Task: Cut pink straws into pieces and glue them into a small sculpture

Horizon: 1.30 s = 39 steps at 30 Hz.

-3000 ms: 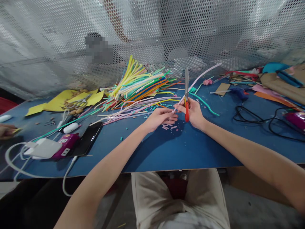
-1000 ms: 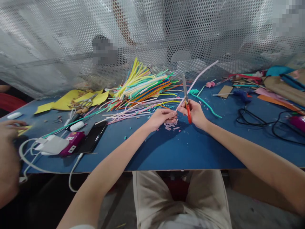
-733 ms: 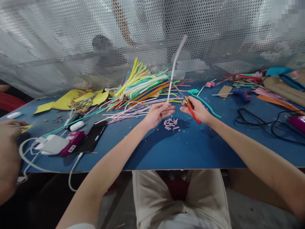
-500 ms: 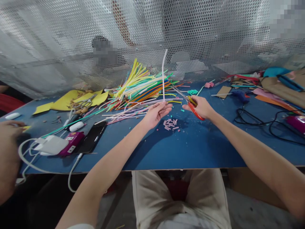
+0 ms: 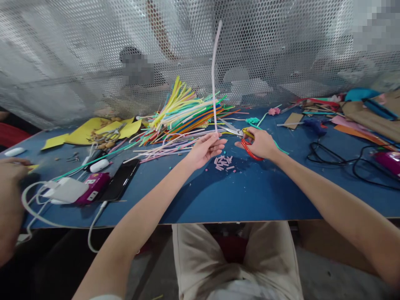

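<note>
L hand (image 5: 206,151) pinches slim pale-lilac strip (image 5: 213,79), upright, slightly curved; R hand (image 5: 261,143) w/ scissors (image 5: 240,133) gripped.

A handcraft workshop, from a seated worker's viewpoint at a long blue worktable (image 5: 200,200). At 12 o'clock, a perforated metal screen (image 5: 193,37) stands behind the table, industrial rather than homely; in front of it lies a thick bundle of colourful craft stems (image 5: 187,110). Red-handled scissors (image 5: 251,151) and small lilac offcuts (image 5: 222,163) show cutting by hand. Yellow sheets (image 5: 79,131) spread out at 10 o'clock; orange sheet material (image 5: 354,133) lies among scraps at 2. At 9 o'clock, a co-worker's arm (image 5: 11,204) shows that the table is shared.
</note>
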Motion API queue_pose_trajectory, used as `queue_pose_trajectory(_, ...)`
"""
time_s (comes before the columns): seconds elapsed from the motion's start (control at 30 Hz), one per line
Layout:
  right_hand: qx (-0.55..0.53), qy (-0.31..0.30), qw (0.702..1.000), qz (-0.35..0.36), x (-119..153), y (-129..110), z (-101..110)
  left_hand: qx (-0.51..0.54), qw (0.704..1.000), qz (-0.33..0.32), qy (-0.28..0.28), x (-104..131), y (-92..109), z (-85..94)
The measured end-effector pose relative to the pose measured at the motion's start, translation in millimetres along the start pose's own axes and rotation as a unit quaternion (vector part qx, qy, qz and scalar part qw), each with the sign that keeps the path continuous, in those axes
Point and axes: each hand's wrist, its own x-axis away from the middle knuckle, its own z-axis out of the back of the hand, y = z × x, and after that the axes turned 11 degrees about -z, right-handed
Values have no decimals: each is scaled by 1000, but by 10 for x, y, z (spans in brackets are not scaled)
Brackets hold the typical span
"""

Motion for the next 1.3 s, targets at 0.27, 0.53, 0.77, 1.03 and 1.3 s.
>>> queue_pose_trajectory(0.27,-41,25,999,12,8,1,-7,2,1000,2,15,-19,-2,-26)
queue_pose_trajectory(0.53,-189,20,982,11,95,-98,-63,-50,996,-11,-68,13,-76,-23)
queue_pose_trajectory(0.77,-349,-1,937,-4,276,-331,-68,-54,991,31,-121,94,-174,-137)
queue_pose_trajectory(1.03,-399,-36,916,-17,325,-388,-127,-67,985,50,-148,101,-241,-126)
queue_pose_trajectory(1.3,-413,-44,909,-35,289,-381,-157,-59,985,67,-150,116,-204,-162)
